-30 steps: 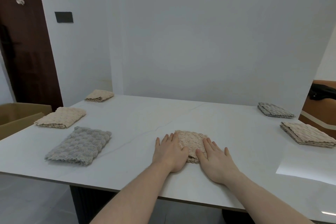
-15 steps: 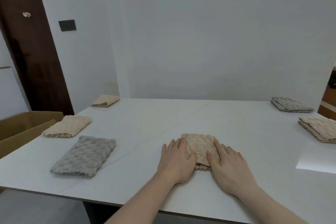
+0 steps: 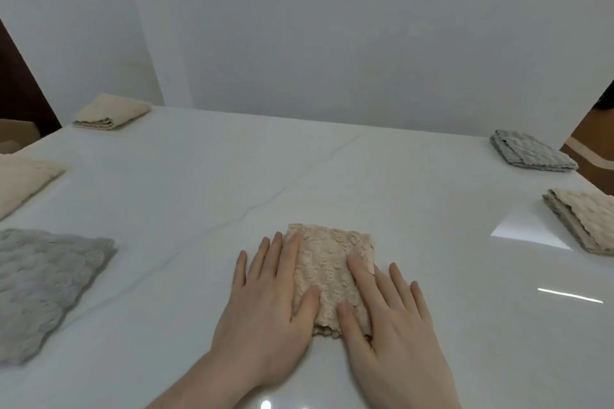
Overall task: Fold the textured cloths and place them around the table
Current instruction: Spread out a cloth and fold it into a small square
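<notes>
Lay folded near the white marble table's (image 3: 332,169) near edge: small beige textured cloth (image 3: 329,272). Still pressed flat under left hand (image 3: 269,319) and right hand (image 3: 388,329), fingers straight, unmoved since before; probably placed.

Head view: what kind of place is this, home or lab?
Probably a plain room in a home or office, not a lab. A white marble-look table stands against a bare white wall, a dark wooden door at far left, and folded cloths such as the grey one lie along the table's edges.
</notes>
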A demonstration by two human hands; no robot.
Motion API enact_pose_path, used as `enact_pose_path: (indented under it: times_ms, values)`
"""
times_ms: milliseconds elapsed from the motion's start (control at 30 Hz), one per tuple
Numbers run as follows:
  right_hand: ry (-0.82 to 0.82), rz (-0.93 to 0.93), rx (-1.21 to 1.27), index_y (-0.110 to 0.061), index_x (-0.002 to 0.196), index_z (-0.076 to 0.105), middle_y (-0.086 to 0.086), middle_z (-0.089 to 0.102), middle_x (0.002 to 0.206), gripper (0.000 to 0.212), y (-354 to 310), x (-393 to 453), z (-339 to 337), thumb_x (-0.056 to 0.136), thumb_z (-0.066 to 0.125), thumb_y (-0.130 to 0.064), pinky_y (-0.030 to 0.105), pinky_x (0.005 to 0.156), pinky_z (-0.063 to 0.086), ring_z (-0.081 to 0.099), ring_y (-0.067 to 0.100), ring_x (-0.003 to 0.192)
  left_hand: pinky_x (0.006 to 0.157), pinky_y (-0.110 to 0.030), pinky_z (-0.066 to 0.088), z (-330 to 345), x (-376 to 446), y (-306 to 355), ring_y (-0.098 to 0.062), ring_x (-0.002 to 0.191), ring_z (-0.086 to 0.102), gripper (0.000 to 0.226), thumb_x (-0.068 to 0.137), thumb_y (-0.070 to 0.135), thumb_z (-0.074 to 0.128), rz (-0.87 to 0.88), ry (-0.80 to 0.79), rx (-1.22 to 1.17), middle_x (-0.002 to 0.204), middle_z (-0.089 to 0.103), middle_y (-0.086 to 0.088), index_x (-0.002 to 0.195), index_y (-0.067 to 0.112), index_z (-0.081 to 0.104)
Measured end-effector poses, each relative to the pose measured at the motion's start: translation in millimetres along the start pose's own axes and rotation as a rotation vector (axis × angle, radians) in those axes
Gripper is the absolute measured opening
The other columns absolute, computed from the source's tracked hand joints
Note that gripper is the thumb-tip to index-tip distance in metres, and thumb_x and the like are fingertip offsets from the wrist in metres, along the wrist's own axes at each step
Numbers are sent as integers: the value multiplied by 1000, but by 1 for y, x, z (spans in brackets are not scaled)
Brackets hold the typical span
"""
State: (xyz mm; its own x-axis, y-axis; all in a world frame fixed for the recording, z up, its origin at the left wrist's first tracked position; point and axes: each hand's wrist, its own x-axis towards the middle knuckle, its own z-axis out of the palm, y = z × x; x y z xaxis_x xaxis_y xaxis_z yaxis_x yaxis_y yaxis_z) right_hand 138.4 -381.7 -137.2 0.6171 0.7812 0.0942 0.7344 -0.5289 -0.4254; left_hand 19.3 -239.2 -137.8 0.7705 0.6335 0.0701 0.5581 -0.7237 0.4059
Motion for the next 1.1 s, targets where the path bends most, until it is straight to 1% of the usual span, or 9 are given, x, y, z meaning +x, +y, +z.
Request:
enact_pose_path:
  times_ms: [200, 300, 400, 467, 600, 700, 800, 967, 1100]
  values:
    - [7, 85, 172, -53, 143, 45, -43, 32, 139, 55, -2, 1, -17, 90, 41, -63, 31, 127, 5, 13, -8, 148, 127, -33, 5, -19, 5, 5, -1, 150, 17, 77, 91, 64, 38, -122, 82, -275, 157, 28, 21, 158, 29, 22]
    - [-49, 185, 266, -46, 130, 59, -33, 50, 133, 46, -6, 11, -33, 85, 57, -56, 34, 123, 22, 33, 0, 141, 120, -34, 30, -39, 13, 13, -9, 139, 35, 86, 84, 53, 65, -332, -69, -445, 143, 43, 13, 156, 28, 25]
    - [-301, 365, 461, -35, 121, 49, -12, 60, 114, 48, -23, 19, -75, 81, 74, -28, 37, 98, 52, 57, 12, 113, 95, -23, 51, -86, 14, 37, -13, 121, 58, 103, 76, 32, 77, -555, -362, -658, 133, 55, 3, 158, 31, 15]
    - [-423, 488, 679, -22, 127, 39, 1, 64, 107, 58, -38, 17, -109, 83, 76, -16, 34, 77, 60, 66, 13, 93, 83, -16, 52, -118, 1, 62, -5, 107, 61, 78, 80, 16, 75, -606, -444, -728, 124, 61, 7, 145, 30, 33]
    - [-450, 599, 792, -29, 134, 35, 3, 62, 114, 71, -57, -4, -170, 79, 80, -17, 28, 74, 60, 68, 14, 96, 76, -21, 54, -162, -36, 100, -3, 100, 62, 60, 81, 4, 74, -758, -331, -867, 112, 61, 12, 128, 27, 45]
    - [-498, 634, 810, -20, 121, 60, 6, 68, 109, 52, -62, -19, -194, 73, 74, -6, 32, 76, 62, 70, 12, 87, 79, -29, 60, -180, -59, 108, -11, 99, 69, 48, 80, 2, 73, -844, -298, -974, 114, 68, 4, 121, 21, 58]
    - [-550, 670, 854, -17, 112, 68, 5, 73, 105, 35, -67, -34, -204, 80, 74, -2, 28, 71, 61, 73, 10, 85, 75, -29, 59, -192, -71, 108, -14, 93, 74, 37, 76, 6, 74, -854, -334, -996, 107, 76, -3, 110, 19, 70]
    - [-547, 749, 921, -14, 114, 67, 6, 77, 105, 34, -60, -40, -202, 81, 76, -17, 43, 87, 62, 76, 19, 95, 75, -30, 59, -187, -62, 100, -15, 90, 75, 31, 76, 13, 75, -829, -411, -1008, 102, 78, -4, 107, 16, 72]
    - [-486, 770, 865, -12, 111, 67, 8, 77, 102, 29, -43, -30, -212, 84, 76, -10, 34, 76, 63, 76, 20, 91, 69, -25, 56, -178, -44, 119, -12, 90, 75, 21, 87, 11, 68, -776, -461, -963, 103, 77, -1, 107, 18, 69]
